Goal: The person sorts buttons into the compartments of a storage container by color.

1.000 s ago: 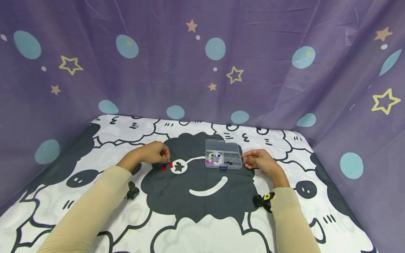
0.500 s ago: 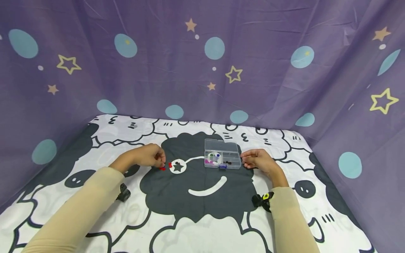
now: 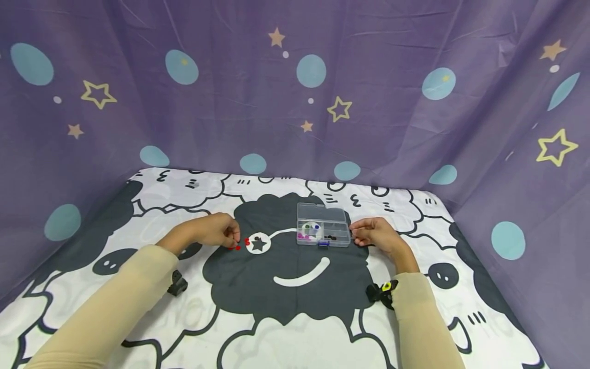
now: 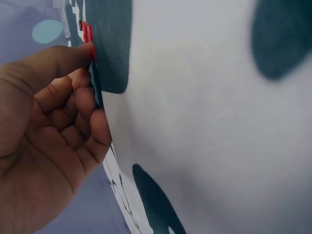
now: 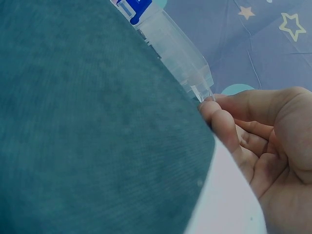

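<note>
On the dark patch of the cloth, my left hand [image 3: 220, 229] reaches down with curled fingers at several small red pieces [image 3: 237, 248]. In the left wrist view its thumb tip [image 4: 87, 52] overlaps a thin red piece [image 4: 91, 34] at the cloth; I cannot tell whether the fingers pinch it. My right hand [image 3: 375, 233] pinches the right end of a clear plastic compartment box [image 3: 340, 229], whose lid [image 3: 322, 212] stands open behind it. Inside lie a white disc, magenta pieces and small dark pieces. A blue latch [image 3: 324, 244] marks the box's front.
Near the left hand, another red piece [image 3: 247, 241] lies beside the white star circle printed on the cloth [image 3: 259, 249]. The patterned cloth [image 3: 295, 328] covers the table. A purple curtain [image 3: 258, 77] hangs behind and at both sides.
The left hand has moved slightly left and down onto the red pieces, hiding the small blue piece seen there before. The right hand stays at the box.
</note>
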A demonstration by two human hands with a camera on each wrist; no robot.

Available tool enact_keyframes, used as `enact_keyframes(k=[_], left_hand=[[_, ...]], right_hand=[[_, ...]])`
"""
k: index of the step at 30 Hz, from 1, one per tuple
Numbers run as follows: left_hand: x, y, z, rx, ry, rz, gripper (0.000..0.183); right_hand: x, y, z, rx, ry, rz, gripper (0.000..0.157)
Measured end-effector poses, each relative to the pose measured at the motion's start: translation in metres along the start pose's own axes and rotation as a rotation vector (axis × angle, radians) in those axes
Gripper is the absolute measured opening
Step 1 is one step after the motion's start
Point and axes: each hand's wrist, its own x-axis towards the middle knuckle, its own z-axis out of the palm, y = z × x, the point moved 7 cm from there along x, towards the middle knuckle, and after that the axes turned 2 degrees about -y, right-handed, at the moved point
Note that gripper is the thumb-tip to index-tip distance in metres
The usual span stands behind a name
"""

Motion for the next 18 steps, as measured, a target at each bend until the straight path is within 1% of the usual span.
enact_keyframes(k=[3, 6, 18], left_hand=[[-0.001, -0.0022, 0.0009, -0.024, -0.011, -0.022, 0.007], [-0.0027, -0.003, 0.001, -0.039, -0.015, -0.028, 0.007], [-0.007, -0.0043, 0.0011, -0.036, -0.034, -0.039, 0.011]], right_hand=[[0.0008, 0.0012, -0.0001, 0.001, 0.007, 0.005, 0.03], [0.001, 0.0011, -0.0002, -0.005, 0.009, 0.003, 0.03], [0.0001, -0.002, 0.0006, -0.012, -0.003, -0.003, 0.032]])
